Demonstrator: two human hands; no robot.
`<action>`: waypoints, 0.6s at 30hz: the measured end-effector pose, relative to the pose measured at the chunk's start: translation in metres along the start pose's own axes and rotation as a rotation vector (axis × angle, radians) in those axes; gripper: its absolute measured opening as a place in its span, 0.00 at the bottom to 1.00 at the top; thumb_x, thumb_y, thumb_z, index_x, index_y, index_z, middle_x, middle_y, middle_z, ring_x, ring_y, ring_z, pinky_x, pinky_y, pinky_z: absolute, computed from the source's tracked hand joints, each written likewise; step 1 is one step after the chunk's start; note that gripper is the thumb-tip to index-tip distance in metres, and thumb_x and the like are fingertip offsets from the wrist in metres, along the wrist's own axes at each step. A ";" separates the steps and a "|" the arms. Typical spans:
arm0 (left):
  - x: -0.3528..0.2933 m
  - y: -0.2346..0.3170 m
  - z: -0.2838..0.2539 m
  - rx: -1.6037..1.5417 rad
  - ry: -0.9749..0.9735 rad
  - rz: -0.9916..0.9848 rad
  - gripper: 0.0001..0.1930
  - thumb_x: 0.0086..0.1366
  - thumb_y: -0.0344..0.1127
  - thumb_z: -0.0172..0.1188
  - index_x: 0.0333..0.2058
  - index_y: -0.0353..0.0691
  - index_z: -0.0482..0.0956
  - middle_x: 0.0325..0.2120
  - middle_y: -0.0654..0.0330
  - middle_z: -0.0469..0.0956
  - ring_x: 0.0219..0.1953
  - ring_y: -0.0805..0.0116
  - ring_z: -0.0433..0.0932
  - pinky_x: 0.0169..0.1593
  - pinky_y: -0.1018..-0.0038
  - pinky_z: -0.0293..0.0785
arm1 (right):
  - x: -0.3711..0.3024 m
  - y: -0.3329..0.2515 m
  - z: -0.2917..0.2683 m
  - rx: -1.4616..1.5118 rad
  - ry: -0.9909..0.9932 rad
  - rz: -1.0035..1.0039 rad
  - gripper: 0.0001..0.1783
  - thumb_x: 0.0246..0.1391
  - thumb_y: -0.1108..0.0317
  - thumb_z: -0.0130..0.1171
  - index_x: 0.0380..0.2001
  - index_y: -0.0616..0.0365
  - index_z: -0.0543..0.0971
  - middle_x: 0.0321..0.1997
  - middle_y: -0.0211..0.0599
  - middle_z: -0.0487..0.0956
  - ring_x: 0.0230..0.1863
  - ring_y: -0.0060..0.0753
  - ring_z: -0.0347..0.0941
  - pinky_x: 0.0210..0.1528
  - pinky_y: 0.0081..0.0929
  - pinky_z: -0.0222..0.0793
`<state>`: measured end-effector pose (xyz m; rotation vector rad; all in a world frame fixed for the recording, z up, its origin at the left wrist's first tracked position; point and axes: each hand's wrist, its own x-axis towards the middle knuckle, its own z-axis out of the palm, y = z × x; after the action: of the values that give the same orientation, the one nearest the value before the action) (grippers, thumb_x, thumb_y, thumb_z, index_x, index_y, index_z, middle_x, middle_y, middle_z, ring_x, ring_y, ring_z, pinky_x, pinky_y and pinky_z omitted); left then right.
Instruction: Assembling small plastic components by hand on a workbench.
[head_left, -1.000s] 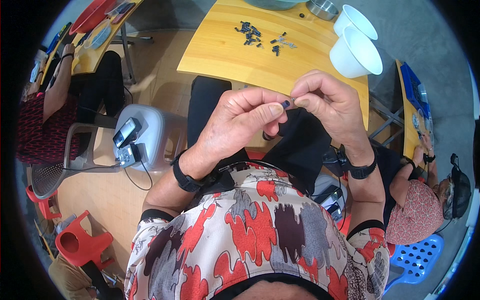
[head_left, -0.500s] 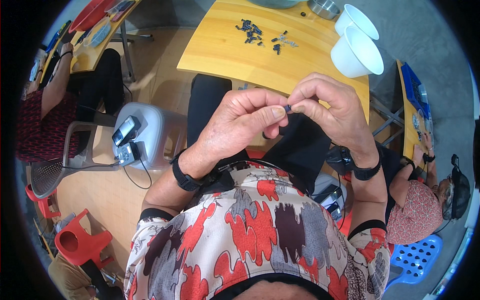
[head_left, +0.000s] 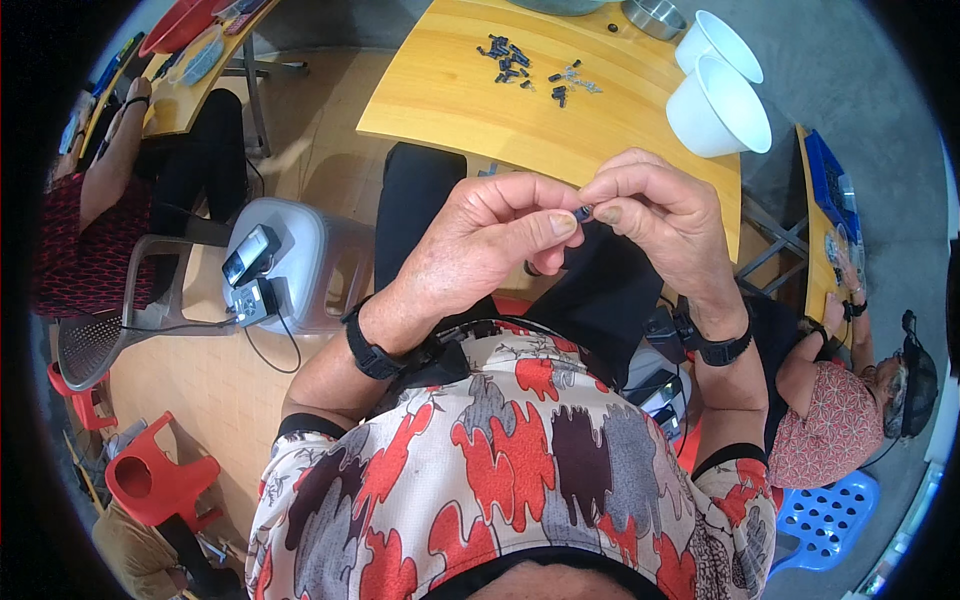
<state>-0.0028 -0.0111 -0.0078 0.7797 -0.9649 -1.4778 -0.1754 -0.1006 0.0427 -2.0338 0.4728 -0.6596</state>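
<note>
Just in front of the table's near edge, my left hand (head_left: 490,232) pinches a small dark cylindrical part (head_left: 582,214) between thumb and forefinger. My right hand (head_left: 665,215) meets it from the other side, thumb and forefinger closed at the part's end. Whether the right fingertips hold a separate tiny piece is hidden. Beyond my hands, on the yellow wooden table (head_left: 440,100), lies a loose pile of similar dark small parts (head_left: 508,56). Beside it are a few more dark parts (head_left: 560,95) and some small clear or silvery pieces (head_left: 585,84).
Two white plastic tubs (head_left: 718,108) stand at the table's right edge, near a metal bowl (head_left: 654,17). A lidded storage box (head_left: 285,240) carrying devices and cables is on my left. Co-workers sit at both sides; red stools (head_left: 160,475) are behind left.
My right thumb and fingers have shifted slightly on the dark part, and more of it shows between my hands. The parts on the table are unchanged.
</note>
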 end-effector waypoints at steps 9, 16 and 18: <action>0.000 0.000 -0.001 -0.020 0.037 -0.001 0.08 0.61 0.27 0.55 0.39 0.34 0.76 0.29 0.60 0.77 0.25 0.76 0.73 0.30 0.80 0.72 | -0.003 0.006 0.005 0.241 0.066 0.100 0.05 0.50 0.78 0.58 0.33 0.64 0.78 0.32 0.31 0.76 0.34 0.20 0.72 0.38 0.15 0.68; 0.002 0.001 -0.001 -0.031 0.055 0.013 0.09 0.60 0.27 0.56 0.40 0.34 0.76 0.29 0.60 0.77 0.26 0.76 0.73 0.31 0.80 0.72 | -0.005 0.004 0.004 0.212 0.081 0.066 0.05 0.50 0.78 0.57 0.33 0.65 0.78 0.33 0.31 0.76 0.34 0.19 0.72 0.37 0.14 0.67; 0.002 0.000 -0.002 -0.025 0.049 0.020 0.09 0.60 0.27 0.57 0.40 0.34 0.76 0.29 0.59 0.77 0.26 0.76 0.73 0.31 0.80 0.72 | -0.005 0.004 0.006 0.205 0.086 0.077 0.05 0.50 0.77 0.58 0.32 0.64 0.78 0.33 0.32 0.76 0.33 0.19 0.72 0.35 0.14 0.68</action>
<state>-0.0015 -0.0132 -0.0085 0.7827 -0.9127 -1.4445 -0.1760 -0.0959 0.0358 -1.7908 0.5101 -0.7206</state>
